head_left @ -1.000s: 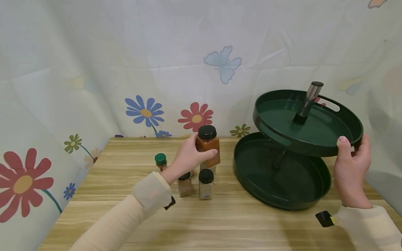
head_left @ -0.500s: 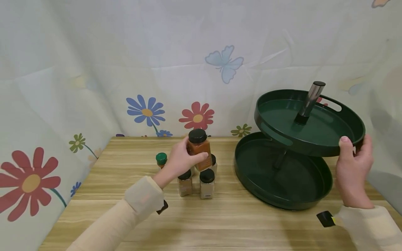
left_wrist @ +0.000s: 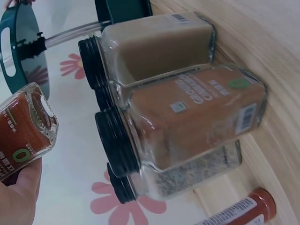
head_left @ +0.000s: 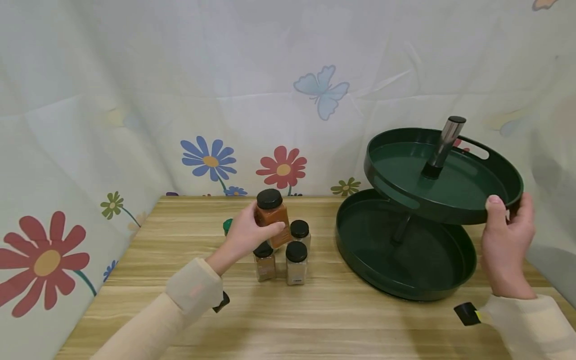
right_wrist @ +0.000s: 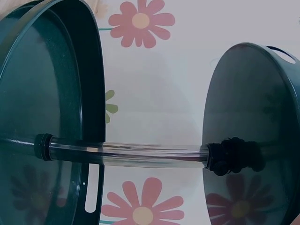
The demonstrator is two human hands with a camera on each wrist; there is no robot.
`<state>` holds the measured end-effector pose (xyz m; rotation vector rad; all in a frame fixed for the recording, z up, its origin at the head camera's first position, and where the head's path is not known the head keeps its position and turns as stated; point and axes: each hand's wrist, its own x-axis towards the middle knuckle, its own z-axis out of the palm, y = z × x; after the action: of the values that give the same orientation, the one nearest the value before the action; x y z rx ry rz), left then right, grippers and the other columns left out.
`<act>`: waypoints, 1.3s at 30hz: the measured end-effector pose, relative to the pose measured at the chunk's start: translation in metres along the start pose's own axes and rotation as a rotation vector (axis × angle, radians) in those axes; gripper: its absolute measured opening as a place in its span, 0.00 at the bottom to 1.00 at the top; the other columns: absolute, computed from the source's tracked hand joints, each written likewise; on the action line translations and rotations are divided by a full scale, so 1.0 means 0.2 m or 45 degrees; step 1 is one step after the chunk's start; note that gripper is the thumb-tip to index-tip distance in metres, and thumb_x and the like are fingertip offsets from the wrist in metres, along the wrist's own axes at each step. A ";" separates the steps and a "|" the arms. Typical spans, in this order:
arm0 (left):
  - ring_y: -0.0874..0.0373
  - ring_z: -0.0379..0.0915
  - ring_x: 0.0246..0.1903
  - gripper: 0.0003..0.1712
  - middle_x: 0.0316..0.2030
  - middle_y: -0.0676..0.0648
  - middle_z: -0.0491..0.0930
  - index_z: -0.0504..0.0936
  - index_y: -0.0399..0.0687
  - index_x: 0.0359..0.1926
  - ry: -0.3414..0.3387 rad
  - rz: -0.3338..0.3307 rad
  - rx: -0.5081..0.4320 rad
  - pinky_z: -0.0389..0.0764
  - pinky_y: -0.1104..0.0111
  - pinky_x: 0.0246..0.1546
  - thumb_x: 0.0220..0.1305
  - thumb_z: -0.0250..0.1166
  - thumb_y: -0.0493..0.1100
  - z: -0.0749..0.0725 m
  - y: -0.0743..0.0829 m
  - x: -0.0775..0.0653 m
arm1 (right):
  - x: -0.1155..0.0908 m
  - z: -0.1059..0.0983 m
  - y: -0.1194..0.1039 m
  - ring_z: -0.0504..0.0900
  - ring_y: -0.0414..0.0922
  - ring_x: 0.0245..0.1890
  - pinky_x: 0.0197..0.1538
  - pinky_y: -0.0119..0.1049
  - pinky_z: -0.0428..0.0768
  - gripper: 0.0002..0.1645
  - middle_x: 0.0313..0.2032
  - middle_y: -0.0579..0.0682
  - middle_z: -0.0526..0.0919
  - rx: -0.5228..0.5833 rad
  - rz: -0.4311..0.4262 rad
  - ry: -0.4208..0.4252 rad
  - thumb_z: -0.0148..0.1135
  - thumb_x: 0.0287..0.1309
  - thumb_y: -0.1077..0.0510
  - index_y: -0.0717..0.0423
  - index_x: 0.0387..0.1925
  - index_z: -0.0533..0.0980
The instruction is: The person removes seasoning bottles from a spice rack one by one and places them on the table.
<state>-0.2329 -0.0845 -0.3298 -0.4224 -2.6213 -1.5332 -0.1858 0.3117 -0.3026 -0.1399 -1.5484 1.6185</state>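
Observation:
My left hand point(head_left: 245, 231) holds a spice jar point(head_left: 275, 222) of orange-red powder with a black cap, tilted above other jars. In the left wrist view, that jar's clear base point(left_wrist: 43, 117) shows at the left edge. Below it stand a tan-powder jar point(head_left: 265, 266), a pale-powder jar point(head_left: 296, 267) and another black-capped jar point(head_left: 300, 233). My right hand point(head_left: 506, 245) grips the rim of a dark green upper tray point(head_left: 472, 195), thumb on top and fingers beneath. This tray tilts above a matching lower tray point(head_left: 432, 265), joined by a metal post point(right_wrist: 140, 153).
A green-capped bottle point(head_left: 227, 226) is partly hidden behind the left hand. One jar point(left_wrist: 192, 173) in the left wrist view holds speckled contents. The wooden table point(head_left: 288, 320) meets a floral curtain point(head_left: 252, 100) at the back.
My left hand has carried the orange-red spice jar leftward and slightly down, uncovering the back black-capped jar and hiding more of the green-capped bottle. The right hand and trays stay nearly still.

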 end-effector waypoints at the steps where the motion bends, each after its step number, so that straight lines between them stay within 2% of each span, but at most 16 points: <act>1: 0.56 0.73 0.36 0.26 0.39 0.48 0.76 0.72 0.51 0.48 0.006 0.001 0.002 0.78 0.60 0.35 0.48 0.67 0.53 -0.01 -0.01 0.00 | 0.00 0.00 0.00 0.66 0.41 0.47 0.47 0.21 0.65 0.20 0.47 0.52 0.67 0.005 0.004 0.002 0.49 0.60 0.61 0.58 0.54 0.66; 10: 0.54 0.74 0.34 0.26 0.36 0.45 0.78 0.73 0.47 0.48 0.068 0.044 0.005 0.78 0.60 0.33 0.47 0.68 0.49 -0.06 -0.07 -0.03 | 0.00 0.00 -0.01 0.65 0.41 0.48 0.48 0.21 0.64 0.20 0.47 0.52 0.67 0.012 0.018 -0.006 0.49 0.60 0.61 0.58 0.55 0.66; 16: 0.54 0.75 0.34 0.25 0.38 0.44 0.78 0.72 0.46 0.47 0.061 0.040 0.005 0.79 0.59 0.34 0.47 0.68 0.47 -0.09 -0.10 -0.05 | 0.00 0.00 0.00 0.65 0.41 0.49 0.49 0.21 0.64 0.20 0.48 0.52 0.67 -0.020 0.016 0.002 0.48 0.60 0.60 0.57 0.55 0.66; 21: 0.55 0.75 0.35 0.26 0.38 0.44 0.79 0.72 0.46 0.48 0.064 0.021 0.008 0.78 0.59 0.34 0.47 0.68 0.48 -0.11 -0.13 -0.07 | 0.00 0.00 0.00 0.65 0.42 0.49 0.48 0.21 0.65 0.20 0.48 0.52 0.67 0.017 0.014 0.013 0.49 0.60 0.61 0.58 0.55 0.66; 32: 0.54 0.74 0.29 0.25 0.35 0.42 0.78 0.72 0.45 0.47 0.047 -0.013 -0.036 0.78 0.63 0.19 0.49 0.68 0.47 -0.16 -0.18 -0.11 | 0.00 0.00 0.00 0.64 0.42 0.51 0.49 0.21 0.65 0.21 0.50 0.52 0.67 0.026 0.025 0.003 0.49 0.60 0.61 0.57 0.56 0.65; 39: 0.54 0.74 0.36 0.26 0.40 0.42 0.78 0.72 0.44 0.49 0.048 -0.003 0.029 0.77 0.62 0.33 0.50 0.67 0.48 -0.21 -0.23 -0.12 | 0.00 -0.01 0.00 0.65 0.42 0.51 0.49 0.20 0.65 0.21 0.50 0.52 0.67 0.002 0.025 -0.001 0.49 0.61 0.61 0.56 0.56 0.65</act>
<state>-0.2254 -0.1471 -0.3530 -0.3847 -2.6089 -1.4954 -0.1846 0.3122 -0.3025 -0.1541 -1.5504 1.6351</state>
